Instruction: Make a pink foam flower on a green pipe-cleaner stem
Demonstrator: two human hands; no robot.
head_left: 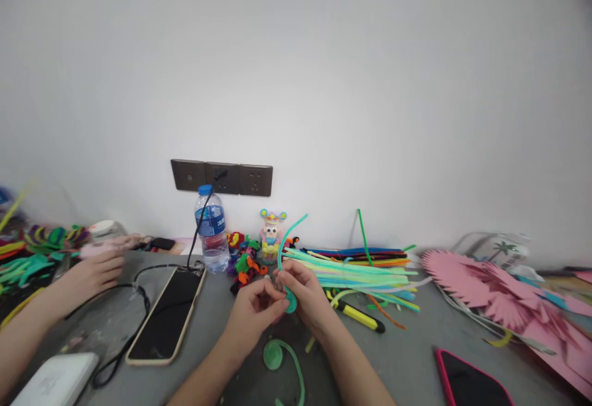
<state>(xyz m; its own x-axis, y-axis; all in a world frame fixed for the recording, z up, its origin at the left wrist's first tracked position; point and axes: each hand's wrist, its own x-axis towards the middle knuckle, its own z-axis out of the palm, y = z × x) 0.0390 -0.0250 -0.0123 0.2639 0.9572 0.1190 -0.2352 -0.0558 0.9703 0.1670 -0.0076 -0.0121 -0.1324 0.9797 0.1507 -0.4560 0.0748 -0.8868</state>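
Observation:
Between my two hands is a teal pipe cleaner (290,302), its lower end wound into a small flat coil and its free end curving upward. My left hand (256,310) pinches the coil from the left with thumb and fingers. On the other side, my right hand (305,292) is closed on the same pipe cleaner, where the straight part leaves the coil. Below them on the table lies a green pipe cleaner (273,355) with a round coiled end and a loose curved tail. A bundle of coloured pipe cleaners (361,276) rests just beyond my right hand.
A yellow cutter knife (363,318) lies right of my hands. Leftward are a phone (169,313) on a cable, a water bottle (213,233) and another person's hand (95,273). Behind stands a small figure (271,233). Pink cut paper (490,295) and a pink-edged phone (472,381) are at right.

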